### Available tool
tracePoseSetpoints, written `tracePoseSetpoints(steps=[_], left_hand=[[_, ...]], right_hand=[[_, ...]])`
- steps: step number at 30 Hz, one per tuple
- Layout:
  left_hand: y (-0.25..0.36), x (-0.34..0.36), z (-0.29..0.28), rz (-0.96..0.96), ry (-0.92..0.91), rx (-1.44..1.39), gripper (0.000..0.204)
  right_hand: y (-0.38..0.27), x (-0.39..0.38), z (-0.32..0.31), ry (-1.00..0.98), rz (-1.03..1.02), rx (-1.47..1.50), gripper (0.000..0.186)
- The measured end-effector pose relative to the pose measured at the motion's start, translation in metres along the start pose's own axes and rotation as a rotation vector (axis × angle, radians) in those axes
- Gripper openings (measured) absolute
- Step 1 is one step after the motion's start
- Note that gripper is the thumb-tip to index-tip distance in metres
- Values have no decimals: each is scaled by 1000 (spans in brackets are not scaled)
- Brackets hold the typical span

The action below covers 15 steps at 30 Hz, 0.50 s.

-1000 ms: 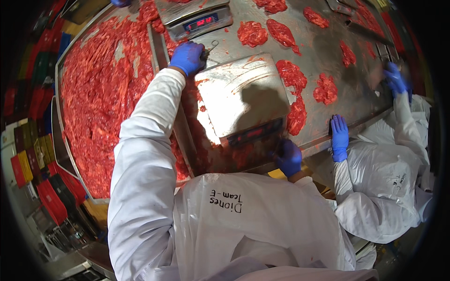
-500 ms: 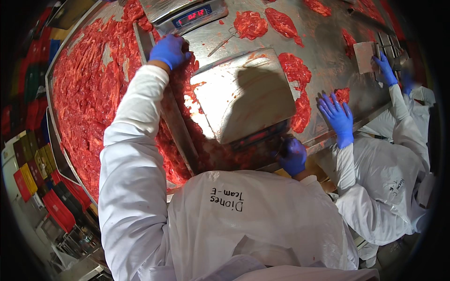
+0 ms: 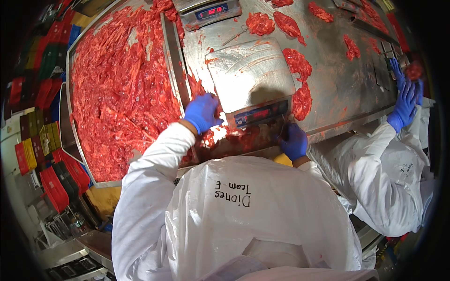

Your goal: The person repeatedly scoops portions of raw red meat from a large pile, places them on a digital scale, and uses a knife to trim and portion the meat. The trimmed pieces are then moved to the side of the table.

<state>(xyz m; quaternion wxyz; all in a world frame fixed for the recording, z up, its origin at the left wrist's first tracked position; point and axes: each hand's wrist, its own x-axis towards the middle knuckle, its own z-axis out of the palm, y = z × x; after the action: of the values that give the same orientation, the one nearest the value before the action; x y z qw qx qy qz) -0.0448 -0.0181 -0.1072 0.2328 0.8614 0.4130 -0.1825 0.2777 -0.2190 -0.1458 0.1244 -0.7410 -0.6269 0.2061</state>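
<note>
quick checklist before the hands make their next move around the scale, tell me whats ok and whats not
1. Square silver metal scale free of meat portions on top: ok, only red smears show.
2. Rectangular red-lit display glowing: ok.
3. Blue-gloved left hand empty: cannot tell, its fingers curl down beside the scale's near left corner.
4. Blue-gloved right hand empty: cannot tell, its grip is hidden.
5. No meat along the scale's right side: not ok, irregular red raw-meat portions lie there.
6. Thin silver metal tool off the scale: ok, it lies beyond the far edge.
</note>
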Motion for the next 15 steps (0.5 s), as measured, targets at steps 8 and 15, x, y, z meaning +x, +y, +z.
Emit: tracePoseSetpoints(steps=[8,15], left_hand=[[32,-49,88,81,180,-199,21],[38,-61,-84,-28,-180,-786,38]], right_hand=[[-1,-7,0,58,-12,49,48],[-1,-6,2,51,-14,43,48]])
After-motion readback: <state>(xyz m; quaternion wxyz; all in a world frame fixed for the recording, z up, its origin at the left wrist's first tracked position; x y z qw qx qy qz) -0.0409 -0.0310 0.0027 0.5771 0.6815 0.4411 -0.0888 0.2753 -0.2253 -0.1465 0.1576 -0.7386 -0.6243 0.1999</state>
